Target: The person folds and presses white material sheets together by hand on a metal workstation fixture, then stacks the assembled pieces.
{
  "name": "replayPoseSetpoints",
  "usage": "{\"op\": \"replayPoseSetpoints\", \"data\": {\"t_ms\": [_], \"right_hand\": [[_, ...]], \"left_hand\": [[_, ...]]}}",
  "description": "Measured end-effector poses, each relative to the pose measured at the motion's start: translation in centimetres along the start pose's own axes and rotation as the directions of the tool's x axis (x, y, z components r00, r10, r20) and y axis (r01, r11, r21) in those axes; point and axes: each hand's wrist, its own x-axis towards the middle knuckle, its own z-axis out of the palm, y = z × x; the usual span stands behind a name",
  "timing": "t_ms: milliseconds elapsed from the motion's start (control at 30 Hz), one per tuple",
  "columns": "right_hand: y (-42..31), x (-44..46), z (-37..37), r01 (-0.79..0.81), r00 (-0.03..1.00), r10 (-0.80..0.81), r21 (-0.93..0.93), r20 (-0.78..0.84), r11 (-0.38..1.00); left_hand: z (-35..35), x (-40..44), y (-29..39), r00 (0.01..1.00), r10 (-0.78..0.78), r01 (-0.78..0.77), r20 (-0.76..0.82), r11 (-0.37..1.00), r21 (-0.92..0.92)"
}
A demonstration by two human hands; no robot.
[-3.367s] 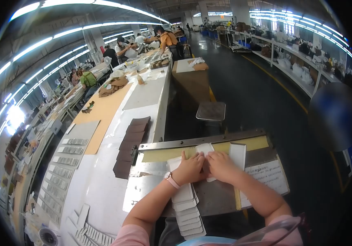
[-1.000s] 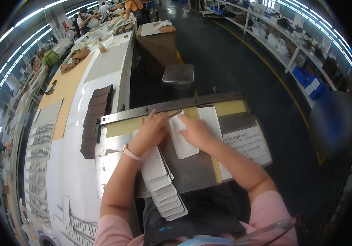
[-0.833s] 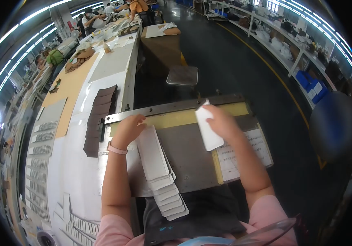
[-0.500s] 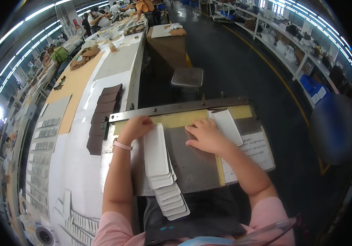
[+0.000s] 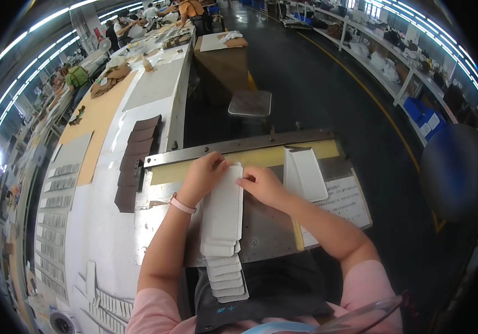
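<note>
A fanned stack of white rectangular panels (image 5: pixel 222 214) with rounded corners lies on the metal board (image 5: pixel 269 236), its lower end hanging over the near edge onto my dark apron. At the top of the stack, my left hand (image 5: pixel 206 175) has its fingers closed on the uppermost panel's far end. My right hand (image 5: pixel 262 186) pinches that panel's right edge, thumb and forefinger together. The fingertips partly hide the panel's top corners. Right of my right hand, separate white panels (image 5: pixel 306 175) overlap on the board, with a dark edge showing at their top.
A metal bar (image 5: pixel 239 146) runs along the board's far edge. A sheet with writing (image 5: pixel 339 209) lies at its right. On the long table to the left are overlapping brown panels (image 5: pixel 137 164) and rows of pale strips (image 5: pixel 55 228). A stool (image 5: pixel 250 103) stands beyond the board.
My right hand has left the panels on the right and moved left to the stack's top panel. My left hand has shifted slightly right, and the stack's upper end has moved right with it.
</note>
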Motion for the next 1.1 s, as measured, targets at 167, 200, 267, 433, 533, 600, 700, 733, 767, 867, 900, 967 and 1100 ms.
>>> {"op": "replayPoseSetpoints", "data": {"t_ms": [167,200,267,433,533,600,700,733,767,867,900,967,1100], "right_hand": [[-0.4,0.4,-1.9,0.012,1.000,-0.011,-0.039,0.021,0.999],[-0.1,0.7,-2.3,0.062,0.996,-0.066,-0.077,-0.053,0.995],[0.8,1.6,-3.5,0.152,0.965,-0.182,-0.163,-0.191,0.975],[2.8,2.8,-5.2,-0.006,0.875,-0.296,-0.619,-0.383,0.785],[1.9,1.6,-6.3,0.114,0.984,-0.179,-0.731,-0.012,0.673],[2.6,0.5,-5.6,0.209,0.974,-0.207,-0.731,0.094,0.650],[2.6,0.2,-4.4,0.266,0.957,-0.252,-0.783,0.144,0.562],[2.3,0.4,-3.7,0.266,0.953,-0.267,-0.809,0.141,0.525],[3.2,0.9,-2.8,0.261,0.950,-0.291,-0.789,0.109,0.556],[2.8,1.4,-2.2,0.271,0.942,-0.322,-0.786,0.097,0.556],[2.9,1.3,-2.3,0.281,0.945,-0.304,-0.772,0.120,0.570],[3.2,1.4,-2.8,0.302,0.948,-0.272,-0.748,0.167,0.591],[3.8,2.1,-2.8,0.373,0.926,-0.303,-0.660,0.224,0.652]], "left_hand": [[-0.3,0.3,-1.0,1.000,-0.019,0.018,0.025,0.999,0.039],[-0.3,0.4,-1.2,0.999,-0.005,0.003,0.035,0.998,0.061],[-0.5,0.4,-1.6,0.998,0.022,-0.027,0.053,0.994,0.105],[-1.4,0.0,-2.6,0.996,0.061,-0.031,-0.065,0.922,0.385],[-1.4,-0.4,-1.0,0.980,0.196,-0.161,-0.027,0.870,0.467],[-0.5,-0.6,0.3,0.960,0.260,-0.278,0.101,0.855,0.438],[1.4,-1.3,1.2,0.914,0.291,-0.386,0.284,0.840,0.381],[1.8,-1.4,1.6,0.910,0.247,-0.377,0.334,0.829,0.413],[2.1,-1.4,1.8,0.902,0.202,-0.371,0.382,0.815,0.445],[2.5,-0.7,0.5,0.907,0.140,-0.326,0.397,0.829,0.454],[2.5,-0.6,0.5,0.905,0.153,-0.339,0.396,0.822,0.458],[2.9,-0.8,0.8,0.900,0.204,-0.390,0.385,0.771,0.503],[3.3,-1.0,1.1,0.912,0.203,-0.374,0.355,0.766,0.523]]}}
